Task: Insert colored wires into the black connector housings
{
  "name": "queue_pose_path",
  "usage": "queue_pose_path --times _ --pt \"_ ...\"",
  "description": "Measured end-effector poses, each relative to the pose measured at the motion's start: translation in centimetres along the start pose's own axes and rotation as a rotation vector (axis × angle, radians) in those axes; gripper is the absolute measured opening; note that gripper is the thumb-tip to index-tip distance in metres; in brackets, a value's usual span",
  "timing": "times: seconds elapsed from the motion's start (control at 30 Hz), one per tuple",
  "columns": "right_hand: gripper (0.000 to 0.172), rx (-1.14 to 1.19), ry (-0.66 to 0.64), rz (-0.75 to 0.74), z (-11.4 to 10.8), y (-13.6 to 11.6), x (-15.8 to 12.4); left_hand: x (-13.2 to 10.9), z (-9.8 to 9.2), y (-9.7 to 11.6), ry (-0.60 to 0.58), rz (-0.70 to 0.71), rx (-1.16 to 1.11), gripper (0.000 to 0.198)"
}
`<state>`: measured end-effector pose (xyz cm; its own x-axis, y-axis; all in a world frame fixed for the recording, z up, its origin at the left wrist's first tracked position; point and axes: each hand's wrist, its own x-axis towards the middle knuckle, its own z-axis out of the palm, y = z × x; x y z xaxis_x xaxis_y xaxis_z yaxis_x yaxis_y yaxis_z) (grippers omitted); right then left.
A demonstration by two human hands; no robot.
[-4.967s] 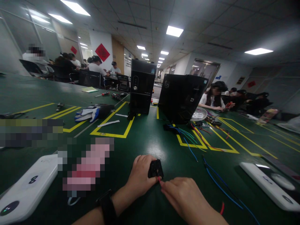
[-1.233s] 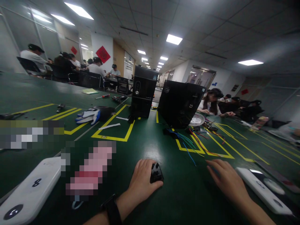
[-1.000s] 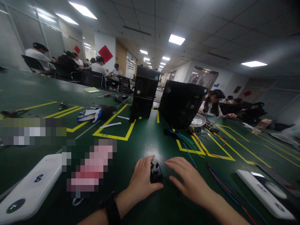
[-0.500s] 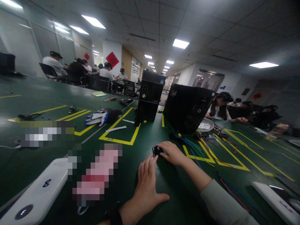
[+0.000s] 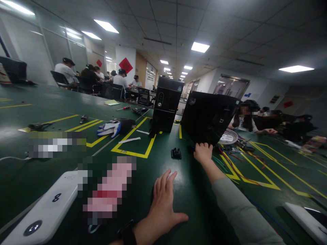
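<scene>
My left hand [image 5: 163,200] lies flat and open on the green table [image 5: 163,163], fingers stretched forward, holding nothing. A small black connector part [image 5: 176,153] sits alone on the table ahead of it. My right hand [image 5: 203,152] reaches far forward in a grey sleeve. Its fingers are curled shut on something dark at the foot of the tilted black computer case [image 5: 209,115], and I cannot make out what. Blue, green and red wires [image 5: 224,160] lie just right of that hand.
An upright black tower case [image 5: 167,103] stands behind yellow floor-tape boxes. Work gloves [image 5: 112,126] lie at left, a white fan grille [image 5: 228,136] at right. White numbered devices [image 5: 43,214] sit near left and right. Several people sit at the far tables and at right.
My right hand carried the black connector part forward, set it down and reached on to the case's base. My left hand let go of the part and flattened on the table.
</scene>
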<state>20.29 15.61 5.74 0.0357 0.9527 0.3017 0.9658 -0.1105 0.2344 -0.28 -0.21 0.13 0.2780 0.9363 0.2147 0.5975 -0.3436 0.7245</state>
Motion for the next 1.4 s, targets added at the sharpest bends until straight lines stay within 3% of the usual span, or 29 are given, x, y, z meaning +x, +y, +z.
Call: queue_pose_path --times 0.13,0.37,0.63,0.77,0.87,1.13,1.4 --pt "0.024 -0.059 -0.033 0.003 0.0 2.0 0.0 0.0 0.0 -0.1 0.012 0.016 -0.003 0.113" --pt "0.024 -0.064 -0.010 0.021 -1.4 2.4 -0.5 0.1 0.0 0.0 0.001 0.016 0.015 0.112" --pt "0.030 0.018 0.040 0.059 -5.9 3.7 -1.5 -0.2 0.0 -0.2 0.018 0.052 0.021 0.106" --pt "0.032 0.066 0.034 0.020 -8.9 4.2 -4.6 -0.1 0.1 -0.2 0.061 0.082 0.002 0.089" --pt "0.027 0.124 -0.037 -0.034 -9.7 4.1 -7.9 -0.1 0.1 -0.1 0.082 0.114 -0.003 0.078" --pt "0.021 0.346 -0.224 -0.192 -8.9 2.4 -15.8 0.0 0.2 -0.3 0.065 0.136 0.018 0.070" --pt "0.021 0.513 -0.287 -0.233 -8.9 -0.1 -20.0 0.0 0.9 -1.0 0.070 0.217 0.052 0.066"
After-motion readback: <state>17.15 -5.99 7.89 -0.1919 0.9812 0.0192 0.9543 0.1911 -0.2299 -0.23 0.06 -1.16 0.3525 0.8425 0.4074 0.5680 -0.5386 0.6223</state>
